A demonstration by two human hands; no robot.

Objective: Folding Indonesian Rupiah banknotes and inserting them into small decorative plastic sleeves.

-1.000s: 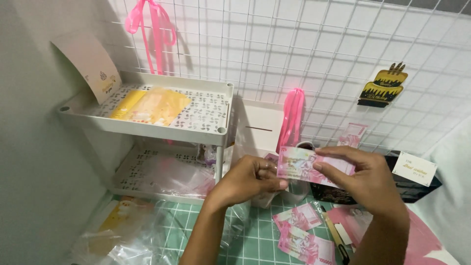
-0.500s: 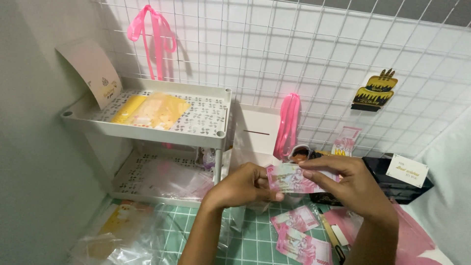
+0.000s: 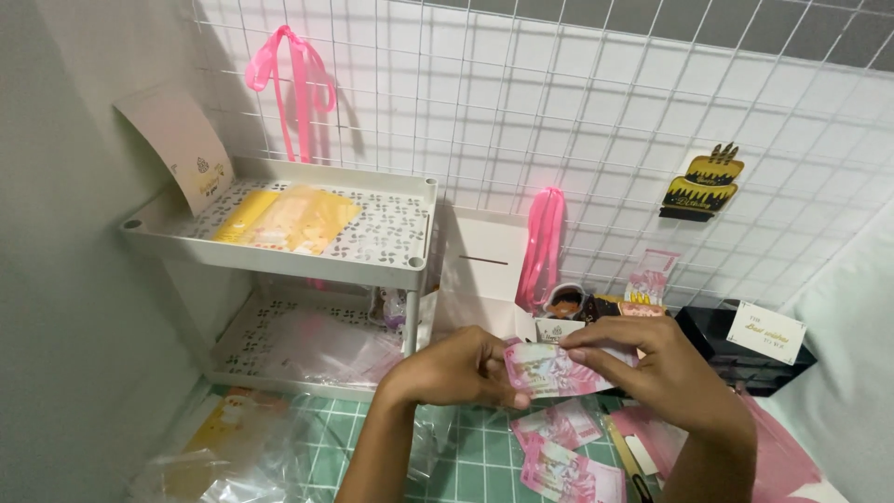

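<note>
Both hands hold one pink banknote [image 3: 549, 369] in the air above the green counter [image 3: 466, 456]: the left hand [image 3: 456, 368] has its fingers pinched on the left edge, the right hand [image 3: 666, 373] has its fingers closed along the top. The grip looks light, so a tug from either side could crease or tear the thin paper, or let it drop among the loose pink notes [image 3: 568, 447] below

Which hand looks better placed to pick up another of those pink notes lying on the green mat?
Probably the right hand: it hovers just above the loose pink notes, while the left hand sits farther aside, pinching the held note.
</note>
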